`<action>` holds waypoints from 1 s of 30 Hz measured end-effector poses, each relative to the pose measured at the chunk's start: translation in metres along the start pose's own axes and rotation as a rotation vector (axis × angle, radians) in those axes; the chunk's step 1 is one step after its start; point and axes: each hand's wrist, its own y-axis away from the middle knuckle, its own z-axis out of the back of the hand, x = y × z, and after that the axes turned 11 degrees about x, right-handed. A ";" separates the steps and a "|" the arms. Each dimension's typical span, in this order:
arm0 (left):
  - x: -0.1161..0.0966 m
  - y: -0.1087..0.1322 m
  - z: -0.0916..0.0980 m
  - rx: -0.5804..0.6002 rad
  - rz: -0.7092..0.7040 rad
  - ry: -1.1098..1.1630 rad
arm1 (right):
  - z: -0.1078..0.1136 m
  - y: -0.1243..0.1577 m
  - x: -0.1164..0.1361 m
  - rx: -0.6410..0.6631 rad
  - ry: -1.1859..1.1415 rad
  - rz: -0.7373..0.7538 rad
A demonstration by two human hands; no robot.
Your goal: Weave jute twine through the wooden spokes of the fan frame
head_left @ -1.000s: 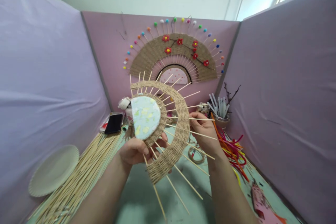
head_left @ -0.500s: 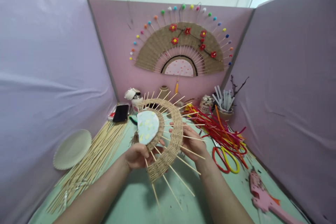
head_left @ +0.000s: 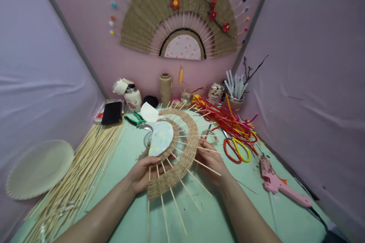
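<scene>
Your left hand (head_left: 142,172) pinches the inner edge of the half-round fan of bamboo skewers and woven jute cord (head_left: 186,155). Your right hand (head_left: 209,159) curls closed around its outer skewers. The fan is just left of the red-and-yellow scissors (head_left: 238,150). One jute band looks woven, and the outer skewer lengths are bare.

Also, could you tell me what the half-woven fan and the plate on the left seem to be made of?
Fan: band looks like matte tan twine, coarsely ribbed; spokes likely bare wood or bamboo, pale and straight. Plate: probably matte white paper, given its crimped rim.
</scene>
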 end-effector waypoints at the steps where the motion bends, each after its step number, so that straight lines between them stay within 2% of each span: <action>1: -0.003 0.002 0.001 -0.012 0.014 -0.004 | 0.002 0.000 0.000 -0.034 0.055 -0.021; 5: -0.016 0.010 0.001 -0.086 0.038 -0.047 | 0.009 0.000 0.004 -0.131 0.224 -0.135; 10: -0.023 0.012 0.004 -0.105 0.067 -0.118 | 0.010 0.001 0.013 -0.094 0.002 -0.220; 15: -0.023 0.014 0.011 -0.130 0.053 -0.130 | 0.016 0.002 0.017 -0.222 -0.102 -0.222; 20: -0.027 0.016 0.016 -0.104 0.104 -0.100 | 0.018 0.004 0.022 -0.321 -0.026 -0.081; 24: -0.029 0.018 0.020 -0.116 0.072 -0.115 | 0.017 0.007 0.026 -0.407 0.115 0.059; 30: -0.030 0.021 0.021 -0.094 0.054 -0.128 | 0.015 0.008 0.028 -0.462 0.211 0.131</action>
